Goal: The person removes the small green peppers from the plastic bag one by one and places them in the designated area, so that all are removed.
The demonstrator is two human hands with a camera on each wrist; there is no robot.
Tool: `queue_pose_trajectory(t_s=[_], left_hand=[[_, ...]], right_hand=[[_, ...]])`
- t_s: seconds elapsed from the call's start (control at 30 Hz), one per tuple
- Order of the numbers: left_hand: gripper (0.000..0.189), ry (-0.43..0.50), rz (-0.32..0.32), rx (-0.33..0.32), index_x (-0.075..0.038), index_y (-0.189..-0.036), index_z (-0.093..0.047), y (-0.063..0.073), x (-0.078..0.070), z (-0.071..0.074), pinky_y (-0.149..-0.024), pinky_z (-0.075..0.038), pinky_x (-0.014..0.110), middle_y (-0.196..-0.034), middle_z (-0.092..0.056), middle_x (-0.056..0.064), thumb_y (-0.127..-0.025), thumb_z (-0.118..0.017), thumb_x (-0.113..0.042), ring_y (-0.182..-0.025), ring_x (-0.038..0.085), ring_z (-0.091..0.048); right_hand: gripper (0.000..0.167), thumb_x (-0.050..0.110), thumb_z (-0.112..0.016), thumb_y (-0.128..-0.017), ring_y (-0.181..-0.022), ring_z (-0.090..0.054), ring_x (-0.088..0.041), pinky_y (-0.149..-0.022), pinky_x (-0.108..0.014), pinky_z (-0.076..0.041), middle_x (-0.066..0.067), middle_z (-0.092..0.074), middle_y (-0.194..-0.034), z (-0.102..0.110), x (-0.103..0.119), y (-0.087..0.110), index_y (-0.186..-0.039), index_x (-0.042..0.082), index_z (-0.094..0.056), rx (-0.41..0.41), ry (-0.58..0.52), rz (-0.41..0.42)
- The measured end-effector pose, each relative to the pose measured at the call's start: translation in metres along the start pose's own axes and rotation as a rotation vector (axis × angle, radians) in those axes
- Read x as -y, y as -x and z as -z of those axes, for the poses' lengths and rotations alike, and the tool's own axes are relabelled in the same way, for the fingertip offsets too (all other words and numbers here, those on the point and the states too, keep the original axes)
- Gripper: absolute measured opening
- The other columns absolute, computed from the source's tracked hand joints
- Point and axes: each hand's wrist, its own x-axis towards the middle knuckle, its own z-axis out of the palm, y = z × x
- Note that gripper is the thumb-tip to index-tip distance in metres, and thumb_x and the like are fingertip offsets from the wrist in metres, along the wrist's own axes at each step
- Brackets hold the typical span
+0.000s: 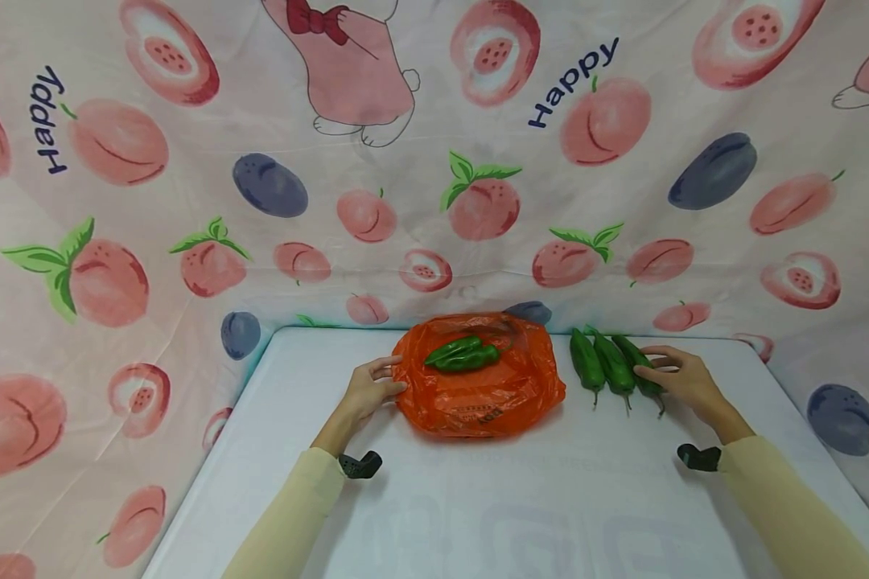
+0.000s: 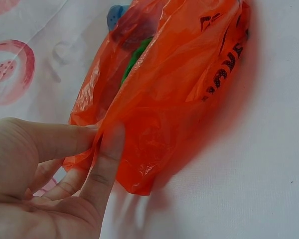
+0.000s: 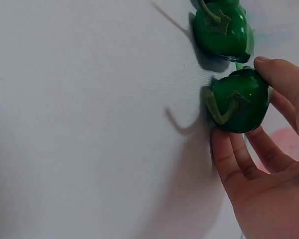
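Observation:
An orange plastic bag (image 1: 478, 402) lies at the back middle of the table, its mouth spread, with green peppers (image 1: 463, 356) visible in it. At the bag's left edge my left hand (image 1: 365, 392) pinches the thin plastic between thumb and fingers, as the left wrist view shows. To the right of the bag, three green peppers lie side by side, stems toward me. My right hand (image 1: 684, 382) holds the rightmost green pepper (image 3: 241, 99), thumb on one side and fingers on the other. The neighbouring pepper (image 3: 222, 30) lies close beside it.
The white table (image 1: 521, 507) stretches toward me in front of the bag. Behind it hangs a fruit-printed cloth (image 1: 405, 161), close to the bag and peppers. Dark wrist devices (image 1: 362, 465) sit at both sleeves.

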Motion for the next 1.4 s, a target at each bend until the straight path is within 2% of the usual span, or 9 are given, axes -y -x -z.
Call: queue_pose_trajectory(t_s=[0.77,1.13,1.27,1.4], left_hand=[[0.054,-0.009,-0.006,0.006,0.0,-0.141,-0.059,-0.0008,-0.002,-0.0002,-0.066,-0.06,0.026,-0.111,-0.061,0.016,-0.089,-0.07,0.013,-0.078,0.014,-0.066],[0.055,-0.026,-0.002,-0.004,-0.001,-0.14,-0.06,0.0006,-0.004,-0.0016,-0.067,-0.061,0.026,-0.111,-0.06,0.016,-0.088,-0.071,0.013,-0.079,0.014,-0.066],[0.055,-0.029,0.002,-0.001,-0.001,-0.141,-0.06,0.0008,-0.0036,-0.002,-0.07,-0.061,0.027,-0.114,-0.062,0.018,-0.089,-0.071,0.013,-0.081,0.016,-0.067],[0.055,-0.037,0.006,-0.001,-0.001,-0.141,-0.059,0.0013,-0.0021,-0.0013,-0.071,-0.061,0.028,-0.115,-0.062,0.019,-0.089,-0.071,0.011,-0.082,0.016,-0.067]], right_hand=[[0.065,0.045,-0.068,-0.099,-0.127,-0.048,-0.054,-0.094,-0.062,-0.052,-0.037,-0.051,-0.138,0.0006,0.0003,-0.0018,-0.146,0.002,-0.053,-0.001,0.039,0.039],[0.067,0.045,-0.067,-0.099,-0.128,-0.047,-0.054,-0.096,-0.066,-0.049,-0.037,-0.047,-0.14,0.0049,0.0094,-0.0005,-0.145,0.0,-0.051,0.062,0.059,0.032],[0.066,0.044,-0.068,-0.099,-0.126,-0.049,-0.054,-0.093,-0.061,-0.053,-0.036,-0.051,-0.137,0.0054,0.0087,-0.0018,-0.145,0.0,-0.053,0.079,0.078,0.043],[0.065,0.043,-0.07,-0.098,-0.123,-0.052,-0.052,-0.086,-0.049,-0.058,-0.034,-0.054,-0.134,0.0063,0.0077,-0.003,-0.144,0.001,-0.053,0.107,0.098,0.046]])
